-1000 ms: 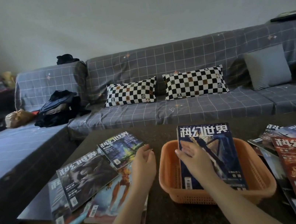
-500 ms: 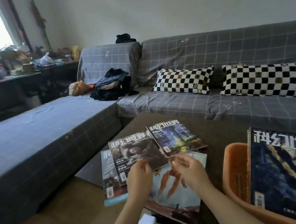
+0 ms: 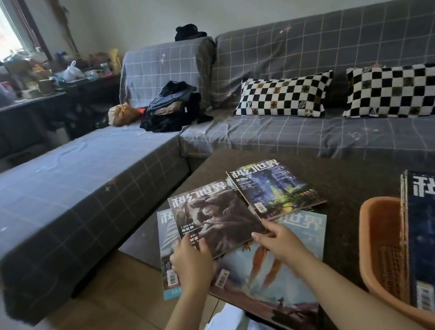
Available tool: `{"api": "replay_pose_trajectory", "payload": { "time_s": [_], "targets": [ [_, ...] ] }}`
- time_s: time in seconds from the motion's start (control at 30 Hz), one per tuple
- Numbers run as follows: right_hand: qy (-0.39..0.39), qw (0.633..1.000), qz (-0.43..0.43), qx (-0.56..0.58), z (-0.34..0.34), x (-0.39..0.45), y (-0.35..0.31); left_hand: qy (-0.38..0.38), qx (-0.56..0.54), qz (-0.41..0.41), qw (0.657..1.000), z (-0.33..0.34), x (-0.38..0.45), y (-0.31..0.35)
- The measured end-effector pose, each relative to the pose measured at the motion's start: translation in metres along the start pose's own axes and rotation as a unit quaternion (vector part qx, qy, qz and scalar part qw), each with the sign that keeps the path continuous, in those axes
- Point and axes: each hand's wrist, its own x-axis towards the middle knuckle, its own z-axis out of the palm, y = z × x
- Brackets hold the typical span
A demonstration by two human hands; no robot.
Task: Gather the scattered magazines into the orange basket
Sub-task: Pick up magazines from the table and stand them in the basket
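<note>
Left hand [image 3: 192,263] and right hand [image 3: 278,238] pinch the brown-cover magazine [image 3: 211,217] by its near corners, left of the orange basket [image 3: 380,247]; cover glossy, white title characters.

Checked my feed, body only: two bare forearms in frame, no sleeves visible anywhere up to the bottom edge. Left hand [image 3: 192,263] and right hand [image 3: 278,240] are both bare, no gloves. I see no rings, watch, bracelets or straps on either wrist. Fingers [image 3: 259,236] on the right show short, unpainted nails as far as I can tell. Upper arms, torso and clothing are outside the frame.
</note>
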Motion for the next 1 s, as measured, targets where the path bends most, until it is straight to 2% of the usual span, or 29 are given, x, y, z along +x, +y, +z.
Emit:
{"api": "replay_pose_trajectory", "payload": {
  "time_s": [0.17, 0.3, 0.47, 0.57, 0.7, 0.83, 0.93, 1.0],
  "targets": [
    [0.039, 0.997, -0.021, -0.058, -0.002, -0.015, 0.008, -0.006, -0.050, -0.022, 0.998, -0.010, -0.013, -0.006],
    [0.100, 0.988, 0.033, -0.115, 0.000, -0.036, 0.017, -0.019, -0.111, -0.073, 0.991, -0.030, -0.023, -0.014],
    [0.115, 0.987, 0.070, -0.091, 0.003, -0.069, 0.017, -0.129, -0.207, -0.123, 0.962, -0.047, -0.033, -0.018],
    [0.108, 0.988, 0.078, -0.083, 0.003, -0.088, 0.014, -0.158, -0.259, -0.122, 0.945, -0.053, -0.047, -0.020],
    [0.087, 0.991, 0.097, 0.001, -0.005, -0.110, 0.013, -0.146, -0.330, -0.100, 0.927, -0.067, -0.071, -0.028],
    [0.055, 0.977, 0.100, 0.183, -0.016, -0.129, 0.008, -0.171, -0.379, -0.081, 0.906, -0.084, -0.091, -0.022],
    [0.017, 0.953, 0.070, 0.293, -0.030, -0.140, -0.003, -0.196, -0.402, -0.059, 0.892, -0.091, -0.102, -0.010],
    [0.017, 0.950, 0.028, 0.310, -0.044, -0.146, -0.011, -0.208, -0.413, -0.042, 0.886, -0.093, -0.109, 0.003]
  ]
}}
